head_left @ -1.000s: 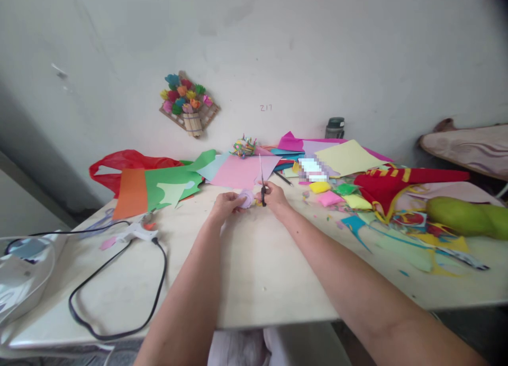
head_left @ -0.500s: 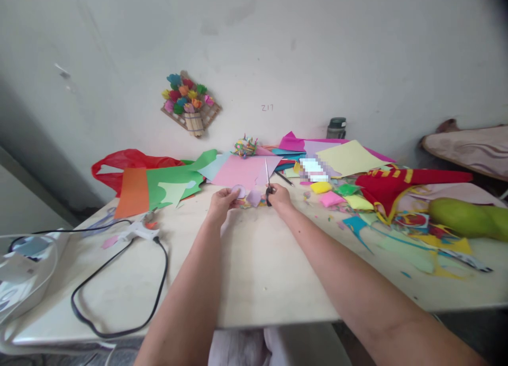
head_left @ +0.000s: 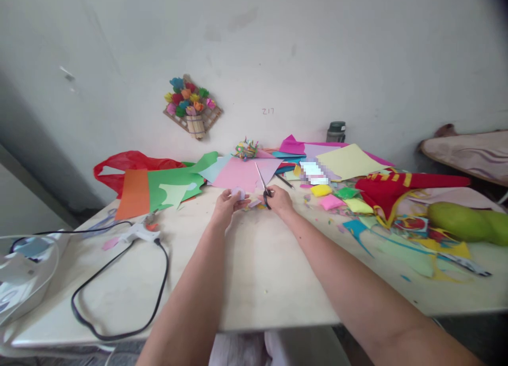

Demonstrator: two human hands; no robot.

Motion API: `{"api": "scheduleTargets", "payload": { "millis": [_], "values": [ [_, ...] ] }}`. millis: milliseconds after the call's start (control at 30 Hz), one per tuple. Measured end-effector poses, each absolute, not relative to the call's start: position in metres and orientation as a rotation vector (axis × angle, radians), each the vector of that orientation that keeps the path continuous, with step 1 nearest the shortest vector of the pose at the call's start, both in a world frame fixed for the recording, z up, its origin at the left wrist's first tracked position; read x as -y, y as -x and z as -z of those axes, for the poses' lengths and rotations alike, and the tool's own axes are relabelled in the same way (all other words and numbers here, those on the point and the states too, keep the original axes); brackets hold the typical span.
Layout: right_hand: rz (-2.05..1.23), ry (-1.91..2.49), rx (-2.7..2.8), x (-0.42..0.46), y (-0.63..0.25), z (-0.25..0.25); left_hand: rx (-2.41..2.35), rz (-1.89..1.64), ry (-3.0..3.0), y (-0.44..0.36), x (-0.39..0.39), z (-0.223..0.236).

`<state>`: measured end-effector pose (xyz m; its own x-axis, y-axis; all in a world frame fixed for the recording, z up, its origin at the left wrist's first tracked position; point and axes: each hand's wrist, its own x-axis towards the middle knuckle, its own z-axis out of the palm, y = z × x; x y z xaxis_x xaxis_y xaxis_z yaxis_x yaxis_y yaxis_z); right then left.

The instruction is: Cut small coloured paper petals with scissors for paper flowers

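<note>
Between the fingers of my left hand (head_left: 227, 204) is a small lilac paper piece (head_left: 238, 193), rounded at its top. My right hand (head_left: 280, 201) grips black-handled scissors (head_left: 262, 179) by the loops, with the blades pointing away from me and slightly left. Their blades look closed together. A small lilac scrap (head_left: 254, 203) lies between the two hands, close to the scissor handles. Beyond the hands is a pink paper sheet (head_left: 244, 171) lying flat on the table.
A glue gun (head_left: 143, 231) with a looping black cord lies on the left. Orange and green sheets (head_left: 136, 194) are behind it. Bright clay packets (head_left: 331, 202), paper scraps, a red garment (head_left: 381, 194) and a green fruit-like object (head_left: 456, 223) spread across the right.
The scissors have swung leftward and their blades look closed. The lilac piece has turned in my left hand, and the lilac scrap between the hands has dropped lower.
</note>
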<state>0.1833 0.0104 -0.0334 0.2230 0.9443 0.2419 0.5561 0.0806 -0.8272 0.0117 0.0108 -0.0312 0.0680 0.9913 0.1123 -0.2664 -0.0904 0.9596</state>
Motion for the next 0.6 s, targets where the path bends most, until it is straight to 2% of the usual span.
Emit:
{"api": "scheduleTargets", "payload": {
  "millis": [367, 500, 600],
  "values": [
    [-0.475, 1.679, 1.406, -0.004, -0.194, 0.027, -0.854, -1.314, -1.220, -0.017, -0.008, 0.038],
    [-0.583, 1.509, 1.352, -0.015, -0.198, 0.033, -0.909, -1.154, -1.263, -0.023, -0.001, 0.039],
    [-0.745, 1.330, 1.302, -0.022, -0.197, 0.036, -0.915, -1.193, -1.273, -0.024, 0.000, 0.039]
  ]
}}
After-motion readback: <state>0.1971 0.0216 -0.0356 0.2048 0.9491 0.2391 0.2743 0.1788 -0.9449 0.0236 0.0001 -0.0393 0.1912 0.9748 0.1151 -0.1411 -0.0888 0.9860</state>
